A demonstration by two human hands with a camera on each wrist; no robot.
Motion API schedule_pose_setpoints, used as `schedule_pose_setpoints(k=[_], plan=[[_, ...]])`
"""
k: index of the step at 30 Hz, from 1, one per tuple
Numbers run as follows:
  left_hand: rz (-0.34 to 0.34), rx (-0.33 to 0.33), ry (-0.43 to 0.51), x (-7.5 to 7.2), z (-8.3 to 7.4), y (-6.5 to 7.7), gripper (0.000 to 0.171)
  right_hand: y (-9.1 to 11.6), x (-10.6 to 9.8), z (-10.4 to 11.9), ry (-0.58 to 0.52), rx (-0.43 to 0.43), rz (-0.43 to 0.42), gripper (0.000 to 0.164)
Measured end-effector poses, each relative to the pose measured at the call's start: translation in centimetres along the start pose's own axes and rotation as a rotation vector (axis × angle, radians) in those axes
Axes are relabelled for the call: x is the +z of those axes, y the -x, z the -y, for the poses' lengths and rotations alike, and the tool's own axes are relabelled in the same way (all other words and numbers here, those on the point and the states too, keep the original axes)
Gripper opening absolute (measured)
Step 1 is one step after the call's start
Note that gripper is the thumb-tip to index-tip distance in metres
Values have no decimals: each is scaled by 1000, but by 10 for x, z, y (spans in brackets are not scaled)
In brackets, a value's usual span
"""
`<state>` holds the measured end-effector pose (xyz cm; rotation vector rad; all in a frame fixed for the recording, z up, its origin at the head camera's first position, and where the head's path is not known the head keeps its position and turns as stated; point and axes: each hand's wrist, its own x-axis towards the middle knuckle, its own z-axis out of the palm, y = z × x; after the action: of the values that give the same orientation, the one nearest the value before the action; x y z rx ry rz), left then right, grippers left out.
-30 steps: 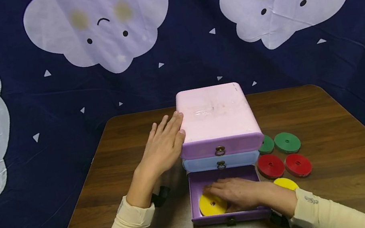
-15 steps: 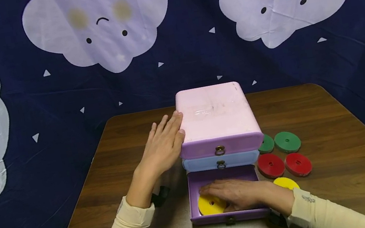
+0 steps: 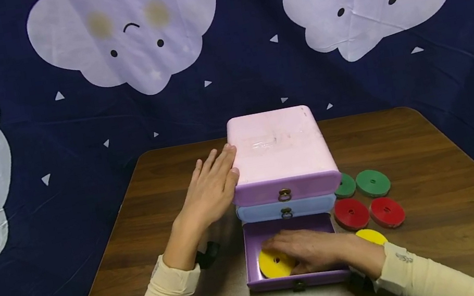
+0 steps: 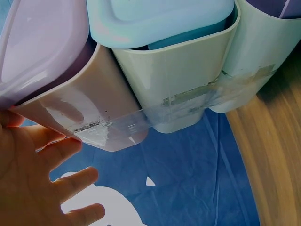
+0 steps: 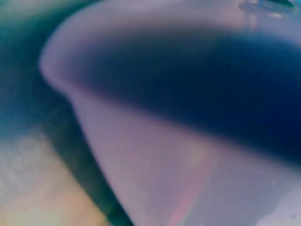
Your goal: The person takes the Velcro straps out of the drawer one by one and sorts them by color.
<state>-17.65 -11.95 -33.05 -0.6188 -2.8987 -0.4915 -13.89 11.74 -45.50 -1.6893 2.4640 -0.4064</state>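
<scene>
A small drawer cabinet (image 3: 279, 143) with a pink top stands on the table, its bottom purple drawer (image 3: 250, 256) pulled out. My left hand (image 3: 208, 190) rests against the cabinet's left side with fingers spread; the left wrist view shows the fingertips touching the pink shell (image 4: 103, 103). Inside the drawer lies a yellow tape roll (image 3: 273, 266) with a small centre hole. My right hand (image 3: 309, 249) reaches over the drawer's right wall and holds this roll, fingers at its far edge, thumb at its right. Its palm side is hidden. The right wrist view is blurred, with the drawer wall (image 5: 141, 160) close up.
Right of the cabinet lie two green rolls (image 3: 373, 183), two red rolls (image 3: 387, 212) and another yellow roll (image 3: 370, 236), partly behind my right wrist. The middle blue drawer (image 3: 287, 208) and top purple drawer (image 3: 289, 189) are closed. A dark cloud-printed cloth (image 3: 250, 61) hangs behind the table (image 3: 153, 268).
The yellow roll in the drawer has shifted slightly right along with my right hand. My left hand keeps its place on the cabinet.
</scene>
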Motion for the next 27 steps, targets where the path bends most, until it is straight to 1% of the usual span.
schedule_pose_setpoints(k=[4, 11, 17, 23, 25, 27], plan=[[-1, -1, -4, -1, 0, 0, 52, 2, -10, 3, 5, 37, -12, 72], [4, -3, -8, 0, 0, 0, 52, 8, -25, 9, 50, 3, -110, 77], [11, -7, -5, 1, 1, 0, 52, 18, -39, 16, 47, 35, -149, 79], [12, -7, 0, 0, 1, 0, 52, 31, -56, 25, 68, 52, -209, 83], [13, -6, 2, -1, 0, 0, 52, 38, -60, 26, 73, 55, -234, 84], [13, -3, 2, -1, 0, 0, 52, 46, -64, 28, 62, 75, -251, 86]])
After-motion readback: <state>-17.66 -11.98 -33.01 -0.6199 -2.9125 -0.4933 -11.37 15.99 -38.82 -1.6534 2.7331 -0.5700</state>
